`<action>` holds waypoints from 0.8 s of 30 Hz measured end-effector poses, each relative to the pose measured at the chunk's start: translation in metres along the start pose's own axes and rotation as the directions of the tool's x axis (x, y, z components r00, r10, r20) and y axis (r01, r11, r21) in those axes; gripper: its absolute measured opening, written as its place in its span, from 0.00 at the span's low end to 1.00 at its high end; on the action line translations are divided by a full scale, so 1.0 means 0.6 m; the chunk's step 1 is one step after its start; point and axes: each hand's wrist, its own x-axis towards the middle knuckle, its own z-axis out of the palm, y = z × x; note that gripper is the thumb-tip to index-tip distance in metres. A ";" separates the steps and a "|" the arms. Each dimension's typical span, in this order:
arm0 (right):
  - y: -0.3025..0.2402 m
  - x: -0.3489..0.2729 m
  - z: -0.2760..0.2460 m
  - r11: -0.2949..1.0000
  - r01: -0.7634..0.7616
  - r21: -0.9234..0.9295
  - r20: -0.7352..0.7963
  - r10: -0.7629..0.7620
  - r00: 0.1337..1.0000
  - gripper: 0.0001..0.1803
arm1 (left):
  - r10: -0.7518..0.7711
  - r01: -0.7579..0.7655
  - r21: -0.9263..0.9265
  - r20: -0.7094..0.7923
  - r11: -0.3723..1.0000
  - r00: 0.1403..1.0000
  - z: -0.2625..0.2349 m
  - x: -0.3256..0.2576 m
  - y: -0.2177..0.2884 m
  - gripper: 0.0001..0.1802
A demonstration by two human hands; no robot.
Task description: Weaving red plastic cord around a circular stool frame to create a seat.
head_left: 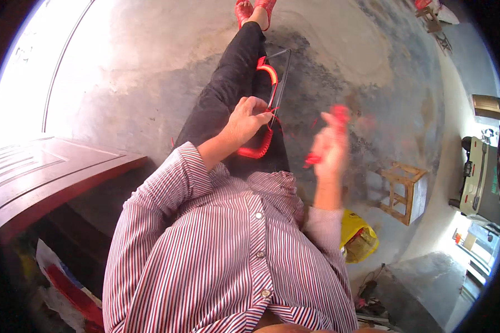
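Observation:
I sit with my legs in black trousers stretched out over a concrete floor. A thin dark wire frame rests on my lap, partly wrapped in red cord that curves down its left side. My left hand grips the frame and red wrapping at its near end. My right hand is raised to the right of the frame, blurred, and holds a red strand that trails back toward the frame. A striped shirt covers my chest and arms.
A dark red wooden door lies to my left. A small wooden stool stands to the right, with a yellow bag near my right elbow. Red shoes are on my feet at the top. A pale machine stands far right.

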 end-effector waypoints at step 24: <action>0.004 -0.072 -0.080 0.954 -0.166 -0.251 -0.143 0.134 0.981 0.08 | -0.384 0.529 -0.700 0.376 0.479 0.844 0.034 0.014 -0.014 0.21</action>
